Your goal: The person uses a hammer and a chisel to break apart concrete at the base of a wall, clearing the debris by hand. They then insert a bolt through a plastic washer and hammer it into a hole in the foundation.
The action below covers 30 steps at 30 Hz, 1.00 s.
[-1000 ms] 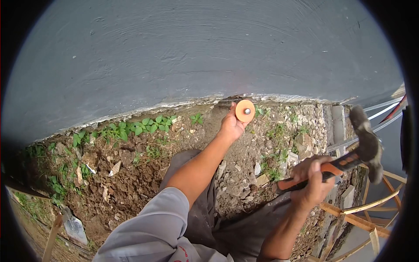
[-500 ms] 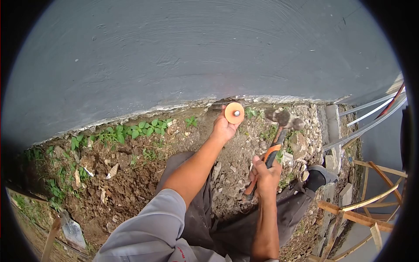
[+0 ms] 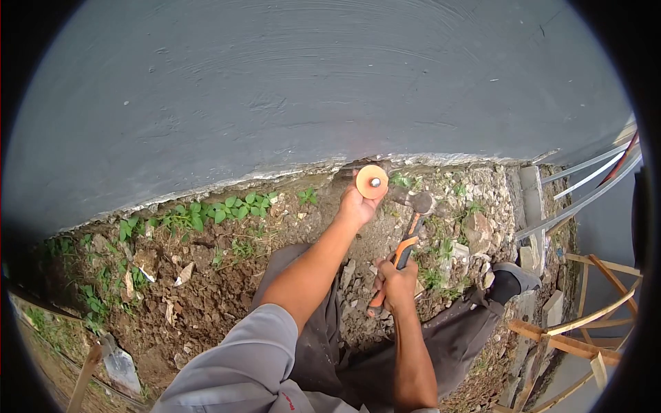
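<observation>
My left hand (image 3: pixel 356 204) holds a chisel with a round orange hand guard (image 3: pixel 372 182), its tip set against the broken bottom edge of the grey wall (image 3: pixel 310 89). My right hand (image 3: pixel 394 283) grips the orange-and-black handle of a hammer (image 3: pixel 406 237). The hammer's dark head (image 3: pixel 416 201) is just right of the orange guard, close to the chisel's metal end. My grey-sleeved left arm and dark trousers fill the lower middle of the view.
Rubble, stones and soil with green weeds (image 3: pixel 206 210) lie along the wall's foot. A trowel (image 3: pixel 113 358) rests at lower left. Wooden slats (image 3: pixel 578 330) and white pipes (image 3: pixel 585 182) stand at the right. My shoe (image 3: pixel 513 279) sits among stones.
My right hand swung the hammer from raised at the far right down and leftward; its head is now beside the orange guard. My left hand stayed on the chisel.
</observation>
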Tool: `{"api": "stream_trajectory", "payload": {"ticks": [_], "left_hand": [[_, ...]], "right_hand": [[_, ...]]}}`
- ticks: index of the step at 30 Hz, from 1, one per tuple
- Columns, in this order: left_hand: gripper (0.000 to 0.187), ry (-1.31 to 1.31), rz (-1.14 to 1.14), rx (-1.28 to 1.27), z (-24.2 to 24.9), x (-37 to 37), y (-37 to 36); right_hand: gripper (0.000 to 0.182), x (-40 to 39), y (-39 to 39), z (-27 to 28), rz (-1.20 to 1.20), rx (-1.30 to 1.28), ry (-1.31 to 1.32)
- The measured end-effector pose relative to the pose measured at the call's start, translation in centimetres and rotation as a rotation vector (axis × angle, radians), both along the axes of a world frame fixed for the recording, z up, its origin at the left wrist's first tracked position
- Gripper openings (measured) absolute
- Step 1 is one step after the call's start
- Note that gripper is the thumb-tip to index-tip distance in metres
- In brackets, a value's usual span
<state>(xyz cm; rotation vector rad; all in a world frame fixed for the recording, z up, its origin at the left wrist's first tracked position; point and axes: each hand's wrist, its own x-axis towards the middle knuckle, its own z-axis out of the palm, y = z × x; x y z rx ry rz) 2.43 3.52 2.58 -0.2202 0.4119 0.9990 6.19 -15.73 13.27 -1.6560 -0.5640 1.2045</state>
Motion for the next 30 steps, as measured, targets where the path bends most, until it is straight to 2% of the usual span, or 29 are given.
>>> {"api": "stream_trajectory", "payload": {"ticks": [2,4,7,9,10,11,13,14,15,16,17,19,21,23,26,28,30], "left_hand": [[0.043,0.010,-0.016,0.001,-0.4,-0.1,-1.6],[0.046,0.003,-0.019,0.030,-0.9,0.8,-1.4],[0.050,-0.026,-0.057,0.016,-1.3,1.1,-2.1],[0.049,-0.015,-0.053,0.010,-0.8,1.1,-2.1],[0.049,-0.012,-0.041,0.013,-0.7,0.9,-2.0],[0.047,-0.028,-0.036,0.020,-1.0,0.8,-1.9],[0.045,-0.011,-0.025,-0.012,-1.3,0.7,-1.9],[0.044,-0.007,-0.022,-0.022,-0.8,1.0,-1.8],[0.042,-0.028,-0.026,-0.029,-0.7,0.9,-1.7],[0.042,-0.035,-0.027,-0.009,-1.2,1.1,-2.3],[0.041,-0.008,-0.042,-0.016,-2.4,1.3,-3.3],[0.046,0.002,-0.049,-0.041,-3.7,2.0,-2.0],[0.049,-0.005,-0.054,0.008,-3.0,1.8,-2.0],[0.056,-0.030,-0.064,0.072,-1.5,1.1,-1.7],[0.050,-0.053,-0.083,0.108,-0.9,0.6,-1.9],[0.050,-0.049,-0.070,0.068,-1.3,0.9,-1.7],[0.049,-0.067,-0.050,0.079,-1.7,1.0,-1.7]], "right_hand": [[0.015,-0.1,-2.2,4.1,-0.071,0.029,-0.195],[0.018,1.1,-2.3,10.1,-0.070,0.221,-0.332],[0.017,3.7,-1.1,18.9,-0.137,0.851,-0.578],[0.012,5.3,-0.3,23.9,-0.091,1.159,-0.657],[0.011,6.4,0.2,24.7,-0.062,1.304,-0.668],[0.011,6.1,0.9,23.6,-0.059,1.290,-0.654],[0.016,4.1,2.5,19.3,-0.271,1.346,-0.980],[0.017,0.6,3.9,12.9,-0.425,1.163,-0.731],[0.018,-0.5,1.9,5.6,-0.267,0.611,-0.558],[0.018,2.6,0.4,-2.1,0.149,0.139,-0.656],[0.018,0.6,0.2,0.1,0.058,-0.169,-0.235],[0.016,0.0,-1.0,1.7,-0.049,-0.004,-0.195],[0.015,0.6,-1.6,5.8,-0.101,0.012,-0.225],[0.016,1.9,-1.7,10.3,-0.142,0.356,-0.404],[0.017,2.7,-0.1,18.6,-0.264,0.880,-0.562],[0.022,4.1,0.9,21.6,-0.304,1.135,-0.658],[0.025,4.0,1.9,21.2,-0.411,1.336,-0.521]]}}
